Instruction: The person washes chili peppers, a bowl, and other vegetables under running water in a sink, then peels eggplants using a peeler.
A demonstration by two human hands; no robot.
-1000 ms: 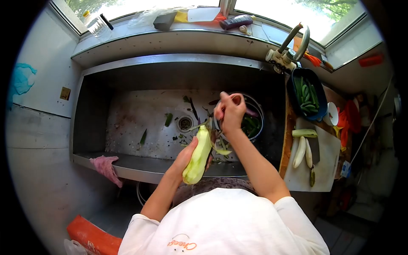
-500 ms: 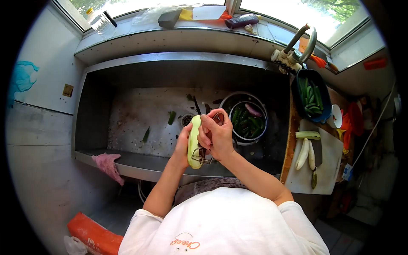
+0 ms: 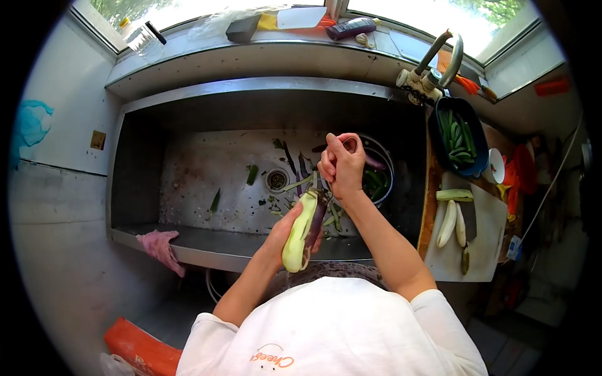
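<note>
My left hand (image 3: 278, 235) is wrapped round a partly peeled eggplant (image 3: 300, 235), held tilted over the sink's front edge. Pale green flesh shows on its left side, dark purple skin on its right. In my closed right hand (image 3: 343, 168) is a metal peeler (image 3: 327, 190), mostly covered by the fingers. Its lower end is close to the eggplant's top; whether they touch I cannot tell. Peel strips (image 3: 300, 183) lie in the sink below. Behind my right hand, a round bowl (image 3: 392, 178) containing green vegetables and a purple piece is partly hidden.
The metal sink (image 3: 207, 147) has a drain (image 3: 276, 180) in its floor. To the right, a white cutting board (image 3: 439, 266) bears peeled eggplants (image 3: 447, 224) and a knife (image 3: 469, 219). Behind it are a dark basin (image 3: 480, 156) of green vegetables and a faucet (image 3: 421, 84). A pink cloth (image 3: 160, 247) hangs front left.
My right hand has moved up and away from me with the peeler, from the eggplant's lower end to near its top. The eggplant is lower and turned, showing more purple skin.
</note>
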